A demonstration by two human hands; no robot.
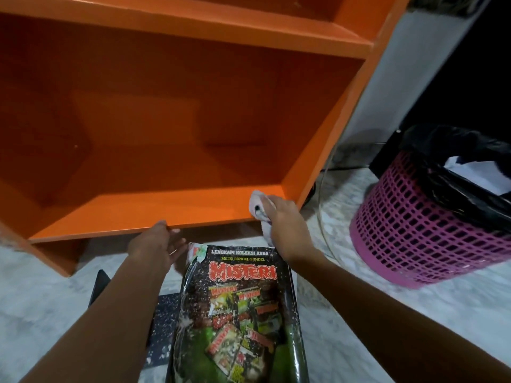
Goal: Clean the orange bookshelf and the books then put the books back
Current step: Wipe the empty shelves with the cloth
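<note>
The orange bookshelf (166,134) fills the upper left of the head view, and its lower compartment holds no books. My right hand (284,225) grips a white cloth (258,204) pressed on the front right corner of the bottom shelf board. My left hand (157,244) is open, its fingertips resting on the front edge of that same board. A dark "MISTERI" book (237,313) with a worn, speckled cover lies on the floor between my forearms. Another dark book (163,322) lies partly under it on the left.
A pink plastic basket (409,233) lined with a black bag (456,167) and holding white paper stands on the marble floor (387,313) to the right. A thin cable (322,194) runs down beside the shelf. A grey wall (409,78) rises right of the shelf.
</note>
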